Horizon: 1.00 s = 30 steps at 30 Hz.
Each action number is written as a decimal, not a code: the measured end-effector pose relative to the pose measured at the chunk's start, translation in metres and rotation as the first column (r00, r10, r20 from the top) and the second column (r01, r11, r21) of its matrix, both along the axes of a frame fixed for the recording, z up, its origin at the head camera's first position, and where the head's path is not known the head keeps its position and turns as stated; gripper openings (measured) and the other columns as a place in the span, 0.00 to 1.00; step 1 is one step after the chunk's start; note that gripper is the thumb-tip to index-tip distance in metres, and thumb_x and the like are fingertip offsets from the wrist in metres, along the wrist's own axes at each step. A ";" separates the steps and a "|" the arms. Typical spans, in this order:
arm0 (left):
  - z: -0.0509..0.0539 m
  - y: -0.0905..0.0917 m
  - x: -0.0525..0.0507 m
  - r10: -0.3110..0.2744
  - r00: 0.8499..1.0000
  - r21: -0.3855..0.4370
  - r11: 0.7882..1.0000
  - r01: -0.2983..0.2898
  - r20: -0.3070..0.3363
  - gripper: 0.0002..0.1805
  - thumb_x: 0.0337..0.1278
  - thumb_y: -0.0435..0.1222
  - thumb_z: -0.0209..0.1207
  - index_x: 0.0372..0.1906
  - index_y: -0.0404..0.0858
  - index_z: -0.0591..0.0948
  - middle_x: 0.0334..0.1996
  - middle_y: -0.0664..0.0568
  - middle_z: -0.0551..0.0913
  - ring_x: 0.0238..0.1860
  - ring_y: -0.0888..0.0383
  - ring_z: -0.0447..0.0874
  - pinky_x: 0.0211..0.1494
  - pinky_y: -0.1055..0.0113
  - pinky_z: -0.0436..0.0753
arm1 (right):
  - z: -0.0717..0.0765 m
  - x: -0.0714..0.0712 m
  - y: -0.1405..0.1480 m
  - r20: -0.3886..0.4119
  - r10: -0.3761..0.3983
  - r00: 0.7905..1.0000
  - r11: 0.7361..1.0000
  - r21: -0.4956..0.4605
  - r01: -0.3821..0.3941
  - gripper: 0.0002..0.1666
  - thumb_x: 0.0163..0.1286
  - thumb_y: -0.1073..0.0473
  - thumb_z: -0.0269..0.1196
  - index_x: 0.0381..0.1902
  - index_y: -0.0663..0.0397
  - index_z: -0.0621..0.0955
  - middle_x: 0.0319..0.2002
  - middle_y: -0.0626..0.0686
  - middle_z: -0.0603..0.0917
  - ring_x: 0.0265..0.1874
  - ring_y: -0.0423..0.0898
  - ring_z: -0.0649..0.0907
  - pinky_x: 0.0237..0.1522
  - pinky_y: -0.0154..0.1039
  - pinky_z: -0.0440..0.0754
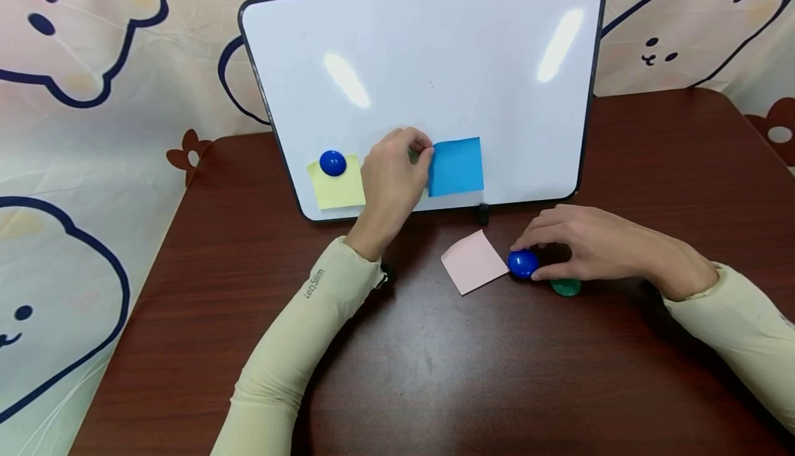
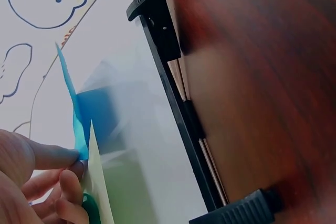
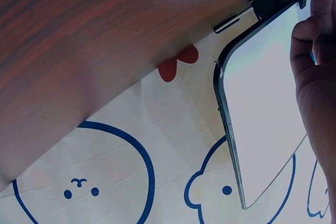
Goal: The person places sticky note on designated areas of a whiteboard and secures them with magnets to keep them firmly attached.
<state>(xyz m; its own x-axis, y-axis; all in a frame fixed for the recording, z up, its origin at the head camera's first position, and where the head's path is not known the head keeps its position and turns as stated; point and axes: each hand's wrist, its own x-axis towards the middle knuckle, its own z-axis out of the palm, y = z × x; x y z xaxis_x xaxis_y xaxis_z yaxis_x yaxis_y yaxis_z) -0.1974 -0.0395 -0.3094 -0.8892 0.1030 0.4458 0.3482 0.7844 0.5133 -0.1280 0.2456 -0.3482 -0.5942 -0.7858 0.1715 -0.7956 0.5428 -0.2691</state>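
Note:
My left hand (image 1: 395, 174) pinches the left edge of a blue sticky note (image 1: 458, 166) in front of the whiteboard (image 1: 435, 70). In the left wrist view, the blue note (image 2: 75, 111) stands out from the board beside a pale yellow note (image 2: 100, 187). A green magnet (image 2: 90, 208) shows partly behind the left fingers. My right hand (image 1: 596, 245) holds a round blue magnet (image 1: 523, 263) between thumb and fingers, low over the table. Beneath that hand lies another green magnet (image 1: 566, 287), partly covered. A pink sticky note (image 1: 475, 262) lies just left of the blue magnet.
Another blue magnet (image 1: 332, 163) sits on a yellow note (image 1: 338, 190) at the board's lower left. The board stands tilted at the back of the brown table (image 1: 497, 373), with a black clip (image 1: 484, 214) at its lower edge. A patterned cloth (image 1: 56, 145) hangs behind.

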 end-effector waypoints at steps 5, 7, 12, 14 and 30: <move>0.000 0.001 0.000 0.010 1.000 -0.012 1.000 -0.010 0.000 0.07 0.66 0.39 0.61 0.40 0.41 0.87 0.36 0.51 0.88 0.37 0.55 0.85 0.36 0.63 0.81 | 0.000 0.001 0.000 0.002 -0.005 1.000 1.000 0.004 0.005 0.24 0.54 0.45 0.76 0.50 0.34 0.85 0.47 0.33 0.85 0.46 0.33 0.80 0.44 0.40 0.84; 0.001 0.001 0.000 0.013 1.000 -0.015 1.000 -0.013 0.004 0.07 0.66 0.39 0.61 0.40 0.41 0.87 0.37 0.51 0.87 0.37 0.55 0.85 0.36 0.64 0.81 | 0.001 0.001 0.000 0.003 -0.007 1.000 1.000 0.004 0.007 0.24 0.55 0.45 0.76 0.50 0.34 0.85 0.47 0.33 0.85 0.46 0.33 0.80 0.44 0.39 0.84; 0.001 0.001 0.001 0.021 1.000 -0.018 1.000 -0.021 0.010 0.07 0.65 0.40 0.62 0.39 0.41 0.87 0.36 0.51 0.87 0.36 0.56 0.85 0.36 0.64 0.82 | 0.001 0.000 -0.001 -0.003 -0.001 1.000 1.000 -0.003 0.001 0.24 0.54 0.45 0.77 0.50 0.35 0.85 0.47 0.33 0.85 0.45 0.33 0.80 0.44 0.39 0.84; 0.001 0.001 0.001 0.023 1.000 -0.021 1.000 -0.023 0.007 0.07 0.65 0.40 0.63 0.39 0.41 0.87 0.36 0.51 0.88 0.36 0.56 0.85 0.36 0.64 0.81 | 0.001 0.000 -0.001 -0.005 0.002 1.000 1.000 -0.005 -0.002 0.24 0.54 0.46 0.77 0.50 0.35 0.85 0.47 0.33 0.85 0.45 0.32 0.81 0.44 0.39 0.84; 0.002 0.001 -0.003 0.034 0.999 -0.038 0.999 -0.034 -0.012 0.08 0.63 0.41 0.65 0.38 0.42 0.88 0.35 0.52 0.90 0.36 0.56 0.87 0.34 0.65 0.81 | 0.003 -0.002 -0.001 -0.039 -0.043 0.998 0.999 -0.033 0.041 0.26 0.54 0.49 0.77 0.52 0.38 0.85 0.48 0.37 0.86 0.47 0.36 0.83 0.46 0.43 0.85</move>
<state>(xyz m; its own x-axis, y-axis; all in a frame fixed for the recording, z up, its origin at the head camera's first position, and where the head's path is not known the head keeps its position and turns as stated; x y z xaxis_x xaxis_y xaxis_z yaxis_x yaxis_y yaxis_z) -0.2002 -0.0389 -0.3077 -0.8875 0.0898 0.4520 0.3265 0.8147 0.4792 -0.1304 0.2449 -0.3453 -0.6187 -0.7541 0.2205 -0.7827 0.5675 -0.2554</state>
